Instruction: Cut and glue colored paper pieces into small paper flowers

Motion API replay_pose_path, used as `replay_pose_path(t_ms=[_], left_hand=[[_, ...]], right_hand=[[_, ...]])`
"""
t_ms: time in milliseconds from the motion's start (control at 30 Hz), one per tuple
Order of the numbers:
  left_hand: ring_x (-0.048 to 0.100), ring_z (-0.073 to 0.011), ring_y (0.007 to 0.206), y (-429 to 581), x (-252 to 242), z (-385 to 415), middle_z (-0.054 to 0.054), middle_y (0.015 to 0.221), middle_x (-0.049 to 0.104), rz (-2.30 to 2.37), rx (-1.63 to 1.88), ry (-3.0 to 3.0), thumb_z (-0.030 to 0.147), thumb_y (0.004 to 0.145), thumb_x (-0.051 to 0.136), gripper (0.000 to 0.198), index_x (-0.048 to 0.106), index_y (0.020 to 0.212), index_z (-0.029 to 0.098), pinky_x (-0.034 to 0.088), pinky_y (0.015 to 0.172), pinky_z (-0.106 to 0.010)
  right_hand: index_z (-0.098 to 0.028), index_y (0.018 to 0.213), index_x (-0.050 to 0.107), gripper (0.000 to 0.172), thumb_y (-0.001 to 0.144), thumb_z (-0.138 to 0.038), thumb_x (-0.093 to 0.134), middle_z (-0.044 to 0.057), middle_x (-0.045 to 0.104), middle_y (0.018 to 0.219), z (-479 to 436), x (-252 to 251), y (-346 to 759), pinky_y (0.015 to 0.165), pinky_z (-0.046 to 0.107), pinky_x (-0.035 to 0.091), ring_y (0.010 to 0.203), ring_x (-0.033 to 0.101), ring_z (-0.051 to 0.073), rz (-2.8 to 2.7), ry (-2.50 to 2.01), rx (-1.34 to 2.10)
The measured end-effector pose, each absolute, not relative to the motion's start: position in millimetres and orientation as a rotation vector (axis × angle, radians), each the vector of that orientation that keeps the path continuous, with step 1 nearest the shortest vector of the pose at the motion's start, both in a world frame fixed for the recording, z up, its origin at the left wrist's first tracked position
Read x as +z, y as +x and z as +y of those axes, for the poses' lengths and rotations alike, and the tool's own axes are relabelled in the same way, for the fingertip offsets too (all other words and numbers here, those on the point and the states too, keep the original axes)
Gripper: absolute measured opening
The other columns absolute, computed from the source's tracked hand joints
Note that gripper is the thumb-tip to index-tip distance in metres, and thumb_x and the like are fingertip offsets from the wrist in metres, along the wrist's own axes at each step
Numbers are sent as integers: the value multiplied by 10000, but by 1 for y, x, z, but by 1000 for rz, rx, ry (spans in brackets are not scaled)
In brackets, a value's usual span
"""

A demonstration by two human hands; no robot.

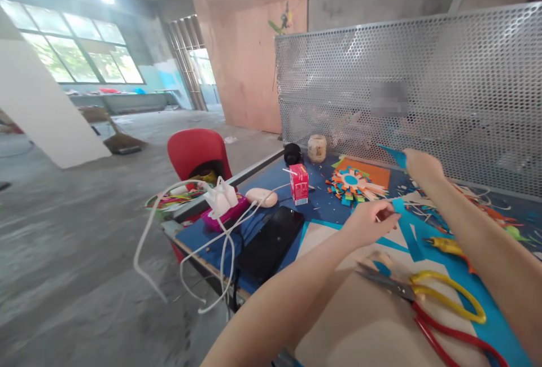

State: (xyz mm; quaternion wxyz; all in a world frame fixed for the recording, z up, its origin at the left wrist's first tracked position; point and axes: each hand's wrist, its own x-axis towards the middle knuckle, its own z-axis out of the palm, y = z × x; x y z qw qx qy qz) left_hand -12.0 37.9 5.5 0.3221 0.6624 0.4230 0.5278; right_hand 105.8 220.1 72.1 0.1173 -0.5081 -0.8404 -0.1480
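Blue paper strip (411, 241) sits right of centre in the frame, just beyond yellow-and-red-handled metal scissors (403, 290). The left hand (372, 221) curls at the strip's upper end; whether it grips, I cannot tell. Farther up, the right hand (424, 167) holds a pointed blue paper piece (395, 156). Handling cut paper seems the step underway; the next move likely calls for a light, steady hold.

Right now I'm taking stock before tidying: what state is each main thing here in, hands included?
Scissors: lying down, tip pointing left.
Yellow tool: lying down.
Black device: lying flat, surface dark.
Red carton: upright, straw at top.
Jar: upright.
Paper flower: lying flat, fringed.
White adapters: on magenta block.
Left hand: curled, grip unclear.
Right hand: closed on blue paper.
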Motion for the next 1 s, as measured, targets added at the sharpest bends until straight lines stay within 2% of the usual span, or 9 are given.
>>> replay_pose_path(t_ms=[200, 400, 567, 633, 767, 833, 1000], left_hand=[[489, -94, 541, -12, 6, 37, 15, 595, 556, 1131, 1398, 1785, 273, 791, 509, 168, 478, 653, 183, 402, 574, -207], [528, -106, 588, -10, 2, 38, 10, 630, 574, 1144, 1387, 1761, 268, 769, 522, 158, 482, 648, 175, 423, 605, -215], [548, -104, 586, -7, 1, 40, 10, 650, 564, 1118, 1440, 1615, 269, 753, 528, 118, 487, 700, 172, 444, 565, -209], [537, -93, 564, -5, 3, 40, 11, 652, 561, 1091, 1451, 1563, 255, 745, 524, 104, 483, 704, 168, 437, 532, -197], [506, -79, 527, -2, 6, 37, 28, 608, 531, 1056, 1455, 1506, 294, 727, 549, 155, 476, 681, 166, 391, 472, -180], [504, -84, 511, 0, 7, 35, 34, 571, 529, 1048, 1435, 1491, 314, 707, 578, 177, 485, 690, 165, 387, 460, -184], [552, -106, 514, 7, 7, 29, 15, 562, 580, 1009, 1389, 1472, 376, 709, 587, 238, 473, 683, 169, 416, 466, -207]], right_hand=[[-165, 1134, 529, 294, 880, -313, 514, 76, 558, 1138, 234, 39, 66, 798, 388, 498, 952, 576, 185, -2801, -1292, -111], [-154, 1047, 590, 236, 897, -279, 457, 101, 626, 1045, 229, 60, 97, 802, 362, 488, 906, 602, 188, -2638, -1191, 138], [-186, 1000, 604, 341, 885, -351, 328, 67, 688, 925, 161, 61, 139, 542, 238, 505, 688, 659, 155, -2491, -1107, 496], [-178, 927, 611, 364, 872, -384, 316, 61, 686, 804, 126, 50, 154, 518, 244, 502, 628, 647, 154, -2460, -1061, 602], [-176, 800, 578, 258, 767, -422, 509, 29, 641, 658, 75, 27, 174, 524, 262, 489, 576, 613, 159, -2388, -1007, 709], [-186, 719, 539, 246, 792, -413, 479, 18, 623, 638, 62, 18, 179, 555, 265, 488, 589, 611, 153, -2342, -976, 750], [-195, 698, 519, 222, 820, -367, 448, -2, 586, 639, 49, 10, 188, 526, 236, 453, 591, 594, 135, -2272, -929, 801]])
